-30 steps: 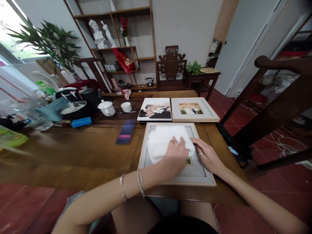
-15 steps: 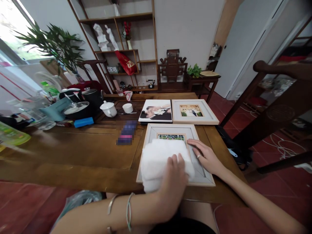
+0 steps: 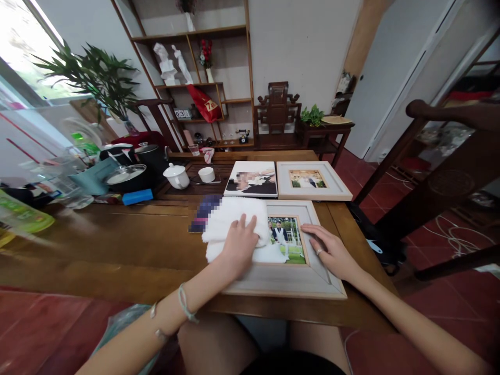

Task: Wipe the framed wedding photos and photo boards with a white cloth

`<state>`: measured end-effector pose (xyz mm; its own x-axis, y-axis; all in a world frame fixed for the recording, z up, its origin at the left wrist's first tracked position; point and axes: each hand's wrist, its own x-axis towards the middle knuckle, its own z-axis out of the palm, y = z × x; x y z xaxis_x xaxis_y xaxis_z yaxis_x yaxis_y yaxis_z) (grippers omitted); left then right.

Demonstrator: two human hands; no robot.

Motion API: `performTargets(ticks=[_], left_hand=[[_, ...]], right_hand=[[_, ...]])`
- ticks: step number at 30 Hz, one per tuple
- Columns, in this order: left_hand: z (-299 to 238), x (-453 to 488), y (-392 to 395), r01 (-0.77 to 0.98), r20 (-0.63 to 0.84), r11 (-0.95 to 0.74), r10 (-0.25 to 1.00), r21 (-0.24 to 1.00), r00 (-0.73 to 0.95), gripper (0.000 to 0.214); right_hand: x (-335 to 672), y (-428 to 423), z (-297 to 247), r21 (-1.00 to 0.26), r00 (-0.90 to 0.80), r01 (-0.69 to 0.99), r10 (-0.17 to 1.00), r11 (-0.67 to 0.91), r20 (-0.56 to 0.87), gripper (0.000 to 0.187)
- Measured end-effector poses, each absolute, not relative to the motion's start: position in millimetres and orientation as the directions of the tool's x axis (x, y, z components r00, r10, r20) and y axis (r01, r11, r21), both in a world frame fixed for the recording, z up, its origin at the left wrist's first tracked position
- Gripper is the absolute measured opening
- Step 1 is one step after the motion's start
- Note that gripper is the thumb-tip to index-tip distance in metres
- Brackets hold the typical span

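In front of me a white-and-wood picture frame lies face up on the wooden table, holding a photo of people outdoors. My left hand presses a folded white towel onto the frame's left side, fingers slightly spread over the fabric. The towel covers the photo's left part and overhangs the frame's left edge. On the right side of the frame rests my right hand, fingers stretched along the inner border and a ring on one finger.
Behind it lie a photo panel and a second picture frame. A blurred purple item is just left of the towel. Farther left stand a white lidded cup, a small white bowl, a blue block and a dark pot.
My left hand has slid the towel left and away from me across the frame, uncovering much of the photo. My right hand stays in place.
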<state>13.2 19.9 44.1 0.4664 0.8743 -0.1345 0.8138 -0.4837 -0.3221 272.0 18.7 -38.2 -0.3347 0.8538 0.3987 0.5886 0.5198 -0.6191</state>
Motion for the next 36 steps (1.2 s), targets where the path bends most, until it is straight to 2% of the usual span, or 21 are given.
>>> performTargets(ticks=[5,8,11,15,19,22,26,29,32,36], left_hand=[[68.7,20.8,-52.3,0.794,-0.418,-0.575,0.782,-0.196,0.463,0.034],[74.2,19.8,-79.5,0.784,-0.497,-0.611,0.716,-0.108,0.490,0.036],[64.6,17.9,-76.7,0.807,-0.408,-0.577,0.771,-0.125,0.488,0.033],[40.1,13.0,-34.2,0.847,-0.140,-0.503,0.863,-0.171,0.485,0.028],[23.9,5.1,25.3,0.866,0.110,-0.455,0.868,-0.207,0.483,0.026],[19.7,1.3,61.4,0.847,0.213,-0.473,0.825,-0.244,0.523,0.027],[17.8,2.3,79.5,0.755,0.174,-0.596,0.742,-0.273,0.648,0.026],[20.3,8.2,66.7,0.738,0.081,-0.617,0.750,-0.272,0.657,0.027],[26.3,19.5,34.5,0.705,-0.017,-0.673,0.726,-0.224,0.687,0.023],[31.6,40.2,-24.1,0.572,-0.029,-0.808,0.580,-0.141,0.814,0.022]], right_hand=[[271.8,19.0,-39.2,-0.618,-0.335,0.587,0.852,0.523,0.403,0.037],[271.6,19.3,-39.4,-0.617,-0.339,0.588,0.852,0.524,0.400,0.037],[271.3,19.2,-38.6,-0.618,-0.335,0.589,0.853,0.521,0.399,0.037],[270.6,18.9,-37.4,-0.619,-0.330,0.584,0.851,0.525,0.409,0.037],[270.1,18.9,-37.7,-0.615,-0.328,0.589,0.850,0.525,0.411,0.037],[270.0,18.5,-37.9,-0.614,-0.327,0.593,0.853,0.521,0.408,0.038],[270.1,18.2,-37.7,-0.620,-0.318,0.592,0.856,0.515,0.407,0.038],[270.2,18.5,-38.2,-0.626,-0.312,0.593,0.861,0.506,0.401,0.038],[270.0,18.8,-38.8,-0.624,-0.319,0.587,0.856,0.516,0.408,0.038],[269.3,18.5,-37.4,-0.621,-0.310,0.592,0.857,0.513,0.412,0.037]])
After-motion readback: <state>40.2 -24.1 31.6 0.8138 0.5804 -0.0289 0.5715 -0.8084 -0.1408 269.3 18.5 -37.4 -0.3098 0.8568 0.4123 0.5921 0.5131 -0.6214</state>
